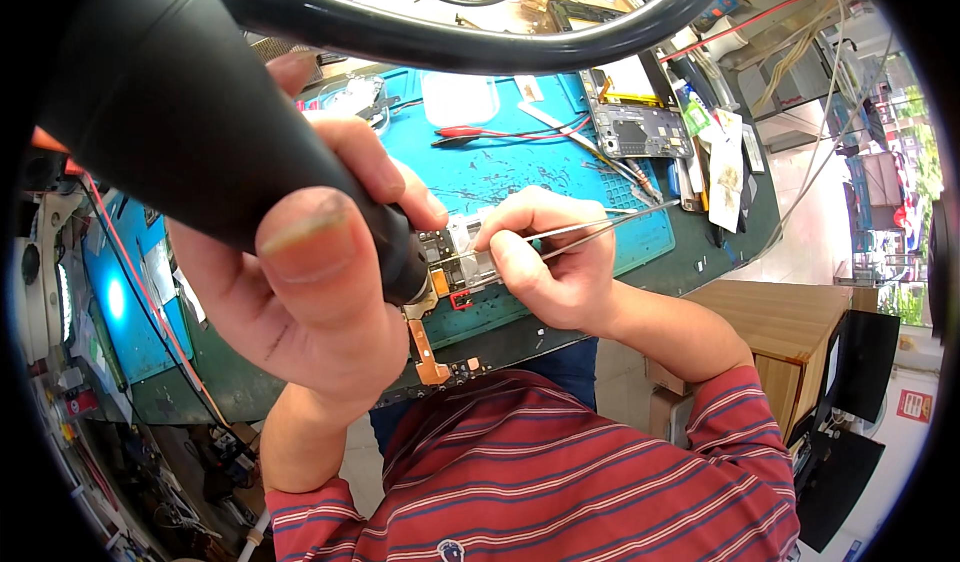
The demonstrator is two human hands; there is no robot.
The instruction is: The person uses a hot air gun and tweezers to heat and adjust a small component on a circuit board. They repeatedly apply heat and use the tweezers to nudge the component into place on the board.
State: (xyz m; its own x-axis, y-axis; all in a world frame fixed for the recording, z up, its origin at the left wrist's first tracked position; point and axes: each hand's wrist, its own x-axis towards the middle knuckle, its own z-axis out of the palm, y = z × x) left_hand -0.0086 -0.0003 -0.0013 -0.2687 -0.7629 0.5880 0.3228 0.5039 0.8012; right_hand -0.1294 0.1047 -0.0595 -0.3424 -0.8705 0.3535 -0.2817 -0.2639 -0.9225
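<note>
My left hand is wrapped round the thick black handle of a hot air gun, large in the foreground. The nozzle end hangs over a small circuit board, hiding part of it. My right hand pinches a pair of metal tweezers, whose tips reach left over the board near the nozzle. A clear holder lies beside the board under my right fingers. From the board's near side a copper-coloured flex strip runs toward the table edge.
A black hose arches across the top. On the blue mat lie red and black clip leads and an opened device at the right. A wooden cabinet stands right of the bench.
</note>
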